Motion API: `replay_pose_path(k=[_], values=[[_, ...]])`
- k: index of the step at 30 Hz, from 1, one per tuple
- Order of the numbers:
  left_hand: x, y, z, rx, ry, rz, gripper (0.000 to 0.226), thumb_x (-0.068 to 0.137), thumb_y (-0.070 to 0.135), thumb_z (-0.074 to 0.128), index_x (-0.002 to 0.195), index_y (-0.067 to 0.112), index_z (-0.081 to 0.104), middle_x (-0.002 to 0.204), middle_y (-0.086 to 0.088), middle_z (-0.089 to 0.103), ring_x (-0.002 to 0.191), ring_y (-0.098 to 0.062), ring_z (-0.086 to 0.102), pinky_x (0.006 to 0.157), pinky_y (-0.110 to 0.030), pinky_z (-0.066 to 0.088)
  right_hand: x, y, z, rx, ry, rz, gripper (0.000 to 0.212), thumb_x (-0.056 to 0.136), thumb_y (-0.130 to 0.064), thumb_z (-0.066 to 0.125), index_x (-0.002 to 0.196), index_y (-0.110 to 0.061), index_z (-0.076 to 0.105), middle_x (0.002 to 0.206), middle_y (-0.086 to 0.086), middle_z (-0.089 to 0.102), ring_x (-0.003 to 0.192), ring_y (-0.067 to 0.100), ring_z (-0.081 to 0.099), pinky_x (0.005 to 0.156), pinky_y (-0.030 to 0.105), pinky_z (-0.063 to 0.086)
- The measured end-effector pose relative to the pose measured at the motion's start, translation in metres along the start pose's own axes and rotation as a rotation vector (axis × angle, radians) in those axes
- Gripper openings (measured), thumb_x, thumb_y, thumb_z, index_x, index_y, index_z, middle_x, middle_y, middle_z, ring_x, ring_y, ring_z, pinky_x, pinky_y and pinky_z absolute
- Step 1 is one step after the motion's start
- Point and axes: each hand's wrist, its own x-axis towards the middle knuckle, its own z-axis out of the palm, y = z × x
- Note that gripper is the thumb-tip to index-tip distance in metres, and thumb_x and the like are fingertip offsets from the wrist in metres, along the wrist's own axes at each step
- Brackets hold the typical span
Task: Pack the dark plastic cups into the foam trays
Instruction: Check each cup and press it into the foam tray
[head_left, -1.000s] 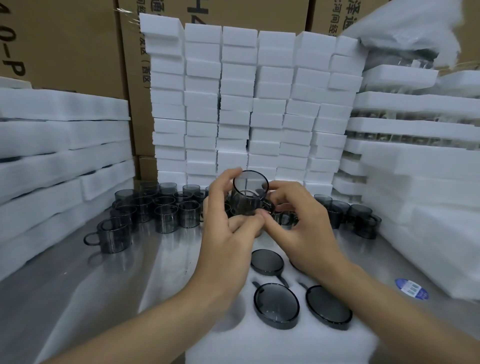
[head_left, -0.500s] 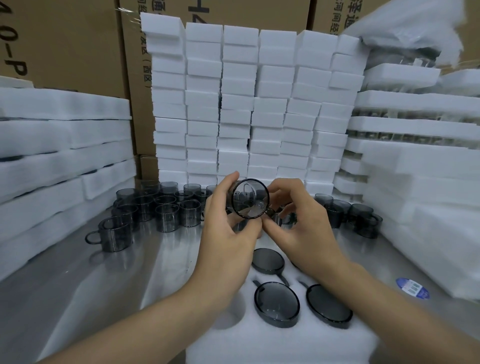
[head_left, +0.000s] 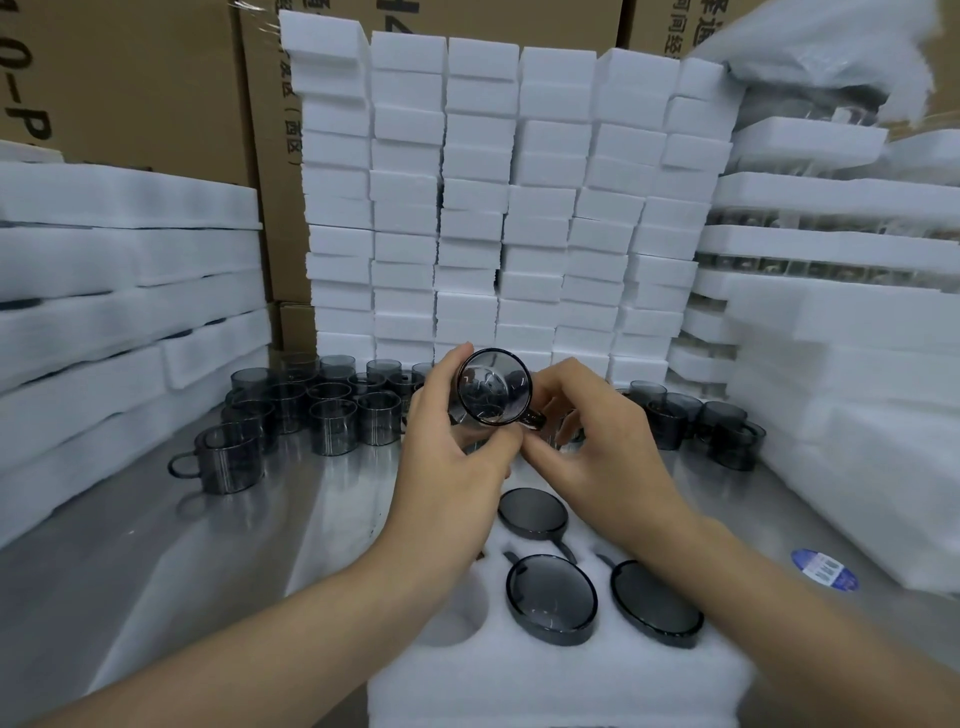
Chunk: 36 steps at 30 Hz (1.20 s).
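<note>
Both hands hold one dark see-through cup (head_left: 493, 387) above the table, tipped on its side so its round end faces me. My left hand (head_left: 447, 447) wraps its body from the left. My right hand (head_left: 597, 447) pinches the cup at its handle side. Below lies a white foam tray (head_left: 545, 680) with three dark cups (head_left: 551, 597) seated in its holes, bottoms up, and an empty hole (head_left: 457, 613) at its left.
Loose dark cups stand in a cluster at the left (head_left: 322, 410) and right (head_left: 706, 426) of the steel table (head_left: 156, 571). White foam stacks (head_left: 498, 197) wall in the back and both sides. A blue sticker (head_left: 823, 569) lies at right.
The cup was upright with its mouth up; the hands have tipped it over so its round end now faces me. It sits a little higher and closer.
</note>
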Motion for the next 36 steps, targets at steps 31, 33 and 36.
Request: replay_pose_path(k=[31,33,36], values=[[0.0038,0.0023,0.0006,0.173,-0.069,-0.1,0.067,0.086,-0.012,0.065,0.134,0.034,0.059,0.134,-0.01,0.062,0.119,-0.024,0.065,0.103,-0.044,0.057,0.0014,-0.0027,-0.0019,-0.071,-0.286,0.176,0.052,0.079,-0.051,0.058,0.121,-0.02,0.061,0.082,-0.004,0.069,0.075,0.013,0.064,0.073,0.043,0.054],[0.0034,0.003,0.0008,0.177,-0.068,-0.104,0.066,0.086,-0.011,0.065,0.135,0.033,0.059,0.134,-0.009,0.063,0.119,-0.023,0.065,0.107,-0.047,0.055,0.0016,-0.0035,-0.002,-0.067,-0.291,0.181,0.053,0.078,-0.053,0.057,0.121,-0.022,0.061,0.082,-0.005,0.068,0.076,0.013,0.064,0.073,0.043,0.054],[0.0028,0.0037,0.0011,0.181,-0.063,-0.109,0.066,0.085,-0.009,0.066,0.134,0.035,0.059,0.132,-0.008,0.064,0.118,-0.023,0.066,0.108,-0.049,0.055,0.0009,-0.0036,-0.0026,-0.059,-0.298,0.18,0.051,0.078,-0.054,0.059,0.117,-0.021,0.061,0.078,-0.006,0.066,0.074,0.013,0.063,0.071,0.043,0.053]])
